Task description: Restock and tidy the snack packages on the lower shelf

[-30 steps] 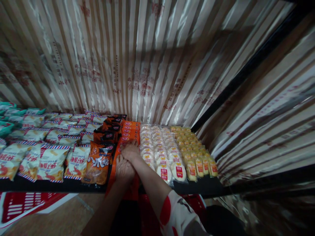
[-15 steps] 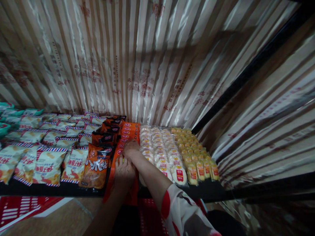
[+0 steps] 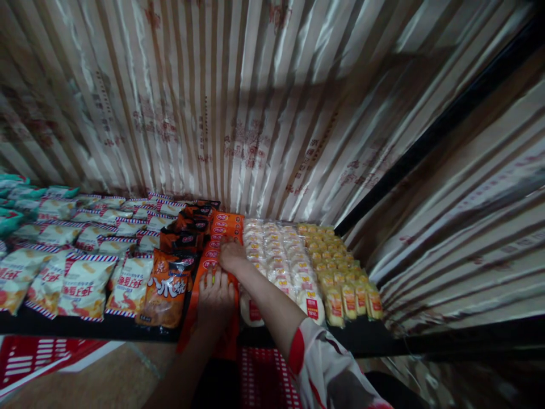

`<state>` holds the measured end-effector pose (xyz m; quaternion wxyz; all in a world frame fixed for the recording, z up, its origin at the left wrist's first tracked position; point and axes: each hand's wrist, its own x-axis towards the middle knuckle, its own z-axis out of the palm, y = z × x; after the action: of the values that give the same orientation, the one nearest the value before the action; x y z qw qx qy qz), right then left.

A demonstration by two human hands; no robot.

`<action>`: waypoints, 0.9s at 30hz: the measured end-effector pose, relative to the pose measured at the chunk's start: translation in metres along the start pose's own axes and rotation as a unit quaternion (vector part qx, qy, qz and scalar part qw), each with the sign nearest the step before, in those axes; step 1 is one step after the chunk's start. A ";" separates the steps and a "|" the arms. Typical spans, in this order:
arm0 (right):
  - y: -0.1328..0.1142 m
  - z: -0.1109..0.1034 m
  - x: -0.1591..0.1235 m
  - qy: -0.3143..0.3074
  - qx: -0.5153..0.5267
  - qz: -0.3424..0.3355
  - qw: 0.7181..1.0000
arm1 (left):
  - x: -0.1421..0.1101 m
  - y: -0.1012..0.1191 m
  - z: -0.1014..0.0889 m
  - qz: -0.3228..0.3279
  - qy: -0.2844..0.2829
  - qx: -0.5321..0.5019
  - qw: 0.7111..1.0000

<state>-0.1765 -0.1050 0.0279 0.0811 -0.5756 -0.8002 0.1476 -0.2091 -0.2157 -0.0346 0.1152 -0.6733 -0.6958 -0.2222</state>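
A long orange printed strip (image 3: 221, 227), shiny like packaging, runs from the back of the dark shelf (image 3: 123, 329) over its front edge. My left hand (image 3: 216, 295) lies on its near part with the fingers stretched forward; a small yellow-green spot shows on one finger. Just ahead, my right hand (image 3: 233, 255) rests on the strip with bent fingers, their tips hidden. Left of the strip stands a row of orange and black snack bags (image 3: 168, 289). On its right are rows of white round wrapped crackers (image 3: 283, 278).
White snack bags with striped edges (image 3: 87, 287) fill the left, with green packs (image 3: 17, 190) beyond. Yellow wrapped snacks (image 3: 334, 278) stand at the right end. A pleated curtain (image 3: 251, 102) hangs behind, crossed by a dark bar (image 3: 409, 147). Red baskets (image 3: 36, 355) sit below the shelf.
My right hand has drawn slightly back and to the right along the strip, its fingers more bent. My left hand stays nearly in place. The view has shifted a little.
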 end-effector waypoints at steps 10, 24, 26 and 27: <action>0.058 -0.042 -0.061 0.197 0.179 -0.022 0.964 | -0.001 -0.003 0.010 -0.008 0.005 -0.009 1.000; 0.147 0.001 -0.206 0.321 0.253 -0.037 0.912 | 0.006 -0.003 0.000 -0.019 -0.061 0.005 0.998; 0.155 0.006 -0.218 0.325 0.239 -0.042 0.914 | 0.006 -0.004 0.002 -0.002 -0.047 0.011 0.999; 0.159 0.007 -0.223 0.328 0.232 -0.040 0.915 | 0.006 -0.004 0.002 0.007 -0.037 0.015 0.999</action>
<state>0.0365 -0.2698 -0.0224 0.4756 -0.5244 -0.6944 0.1288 -0.2129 -0.2094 -0.0336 0.1008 -0.6845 -0.6977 -0.1860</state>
